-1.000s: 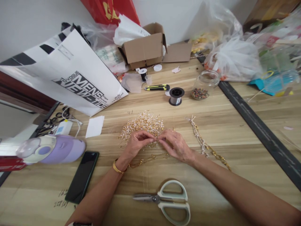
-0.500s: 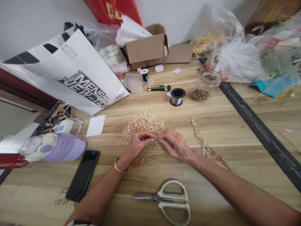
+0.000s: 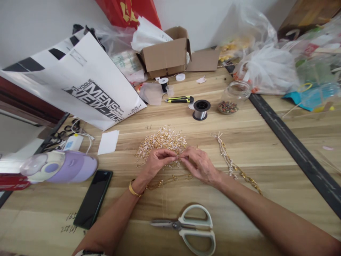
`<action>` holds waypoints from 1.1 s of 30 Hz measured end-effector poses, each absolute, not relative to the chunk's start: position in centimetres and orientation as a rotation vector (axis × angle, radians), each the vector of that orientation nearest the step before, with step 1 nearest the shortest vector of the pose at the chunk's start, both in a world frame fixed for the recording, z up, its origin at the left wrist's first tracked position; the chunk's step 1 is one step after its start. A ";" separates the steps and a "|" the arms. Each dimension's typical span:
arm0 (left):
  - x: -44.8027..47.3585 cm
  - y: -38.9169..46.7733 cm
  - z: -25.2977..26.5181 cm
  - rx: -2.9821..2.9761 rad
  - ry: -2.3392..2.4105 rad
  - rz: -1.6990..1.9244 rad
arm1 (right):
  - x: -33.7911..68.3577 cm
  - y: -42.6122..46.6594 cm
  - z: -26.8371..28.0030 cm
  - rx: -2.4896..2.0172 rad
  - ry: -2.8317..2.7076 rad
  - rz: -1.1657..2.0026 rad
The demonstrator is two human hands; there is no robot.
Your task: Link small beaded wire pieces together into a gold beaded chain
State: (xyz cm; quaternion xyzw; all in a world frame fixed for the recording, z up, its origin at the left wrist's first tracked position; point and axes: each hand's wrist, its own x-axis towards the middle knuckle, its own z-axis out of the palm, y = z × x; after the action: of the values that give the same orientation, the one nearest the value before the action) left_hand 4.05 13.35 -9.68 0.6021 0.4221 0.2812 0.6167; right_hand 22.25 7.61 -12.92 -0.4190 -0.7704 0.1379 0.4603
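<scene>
My left hand (image 3: 157, 161) and my right hand (image 3: 200, 164) meet fingertip to fingertip, each in a pinch. Between them is a tiny gold-coloured piece, too small to name. Just behind my fingers a heap of small gold and pearly beaded pieces (image 3: 161, 140) lies on the wooden table (image 3: 128, 209). A thin gold chain (image 3: 174, 177) stretches under my hands, nearer to me. To the right of my right hand lie strands of silver and gold chain (image 3: 234, 167). White-handled scissors (image 3: 186, 225) rest in front, with their blades pointing left.
Behind the heap are a yellow-black utility knife (image 3: 179, 99), a wire spool (image 3: 201, 109) and a glass jar of beads (image 3: 231, 99). A phone (image 3: 93, 199) and a purple bottle (image 3: 69, 167) lie left. A paper bag (image 3: 87, 85) and cardboard box (image 3: 165, 55) stand at the back.
</scene>
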 end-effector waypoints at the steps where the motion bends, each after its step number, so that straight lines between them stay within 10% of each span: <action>1: 4.1 13.3 -9.7 1.386 0.975 0.646 | 22.3 7.6 -12.9 -1.035 -1.895 0.339; 33: 4.1 13.2 -9.7 1.503 0.925 0.715 | 22.3 7.6 -12.8 -1.025 -1.896 0.347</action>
State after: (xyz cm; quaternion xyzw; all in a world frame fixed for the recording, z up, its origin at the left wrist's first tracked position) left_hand 4.06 13.23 -9.68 0.6430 0.3956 0.3058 0.5802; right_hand 22.28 7.64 -12.82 -0.4167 -0.7705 0.1412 0.4612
